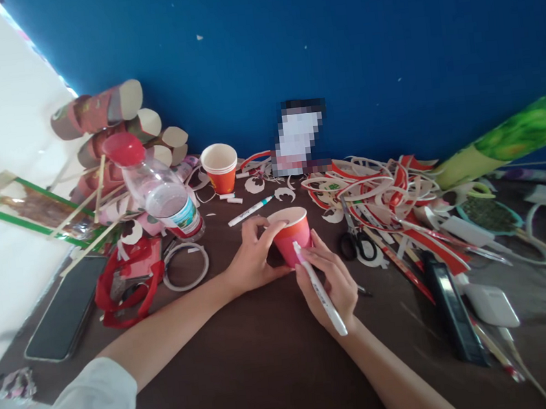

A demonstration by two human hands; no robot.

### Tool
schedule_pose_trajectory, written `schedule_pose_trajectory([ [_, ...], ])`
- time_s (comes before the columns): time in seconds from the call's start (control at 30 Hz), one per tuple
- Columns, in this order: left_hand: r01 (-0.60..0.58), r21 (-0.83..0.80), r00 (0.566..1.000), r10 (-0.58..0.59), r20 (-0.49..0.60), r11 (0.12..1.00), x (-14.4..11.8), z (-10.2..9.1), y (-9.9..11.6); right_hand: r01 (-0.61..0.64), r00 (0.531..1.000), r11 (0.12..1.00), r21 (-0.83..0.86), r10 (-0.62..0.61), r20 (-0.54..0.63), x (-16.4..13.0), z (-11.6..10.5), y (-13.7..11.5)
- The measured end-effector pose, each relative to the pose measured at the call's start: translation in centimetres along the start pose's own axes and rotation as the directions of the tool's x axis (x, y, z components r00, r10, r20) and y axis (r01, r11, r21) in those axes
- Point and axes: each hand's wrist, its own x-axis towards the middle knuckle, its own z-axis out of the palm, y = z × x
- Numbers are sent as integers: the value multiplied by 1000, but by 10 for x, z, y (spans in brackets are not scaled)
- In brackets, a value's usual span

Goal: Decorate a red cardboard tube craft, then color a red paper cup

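My left hand (257, 255) is closed around the left side of a paper cup (290, 236), thumb and fingers on its rim and lower wall. The cup is orange near the top and pink below, slightly tilted. In my right hand (328, 277) is a white marker pen (322, 293), its tip end against the pink wall of the cup. Just behind the cup lies another marker (250, 211) with a teal tip, beside small white caps (234, 201). A stack of orange paper cups (221, 171) stands farther back.
At left are a water bottle (165, 199), a tape roll (186, 267), red ribbon (122, 302) and a phone (67, 311). Scissors (356, 241), heaped paper strips (373, 184), a black stapler-like object (453, 315) and a white case (492, 305) lie right. A blue wall (358, 39) rises behind.
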Motion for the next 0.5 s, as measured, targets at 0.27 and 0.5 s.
schedule_pose_trajectory([
  [0.27,-32,10,999,32,-39,999,-1,3,-2,38,999,999,-12,-38,1,-1,3,0],
  [0.5,-32,19,999,33,-41,999,0,1,0,-32,997,999,5,33,-68,-2,3,2],
])
